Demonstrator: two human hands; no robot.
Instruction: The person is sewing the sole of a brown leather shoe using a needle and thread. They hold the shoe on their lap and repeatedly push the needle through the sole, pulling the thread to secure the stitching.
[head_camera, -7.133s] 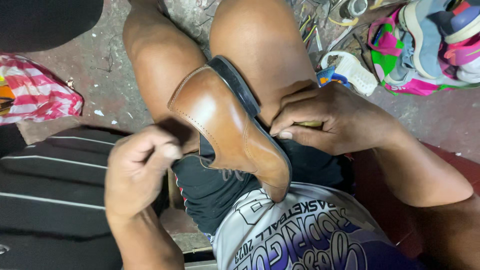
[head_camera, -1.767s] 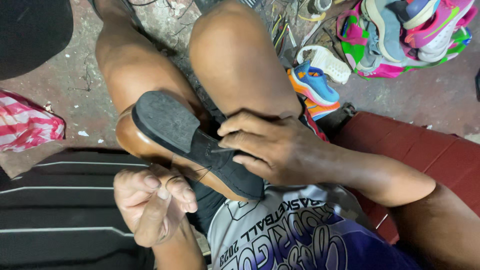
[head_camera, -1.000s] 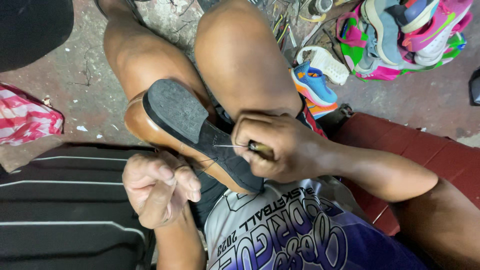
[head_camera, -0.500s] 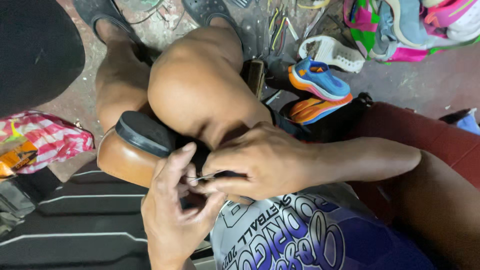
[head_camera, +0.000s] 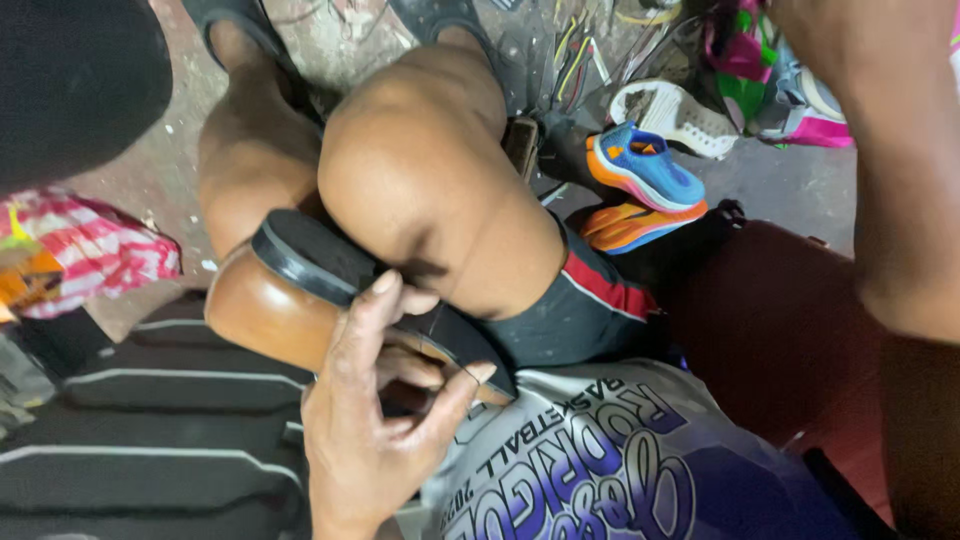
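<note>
Though half-hidden, shoe (head_camera: 270, 300) (left hand (head_camera: 375, 420))

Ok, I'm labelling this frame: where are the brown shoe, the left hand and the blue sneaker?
brown shoe (head_camera: 265, 310), head view, tan leather side.
left hand (head_camera: 375, 430), head view, palm.
blue sneaker (head_camera: 650, 170), head view, blue upper.

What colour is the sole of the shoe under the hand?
Black sole on a tan leather shoe; seen in the head view, beside the left hand.
</note>
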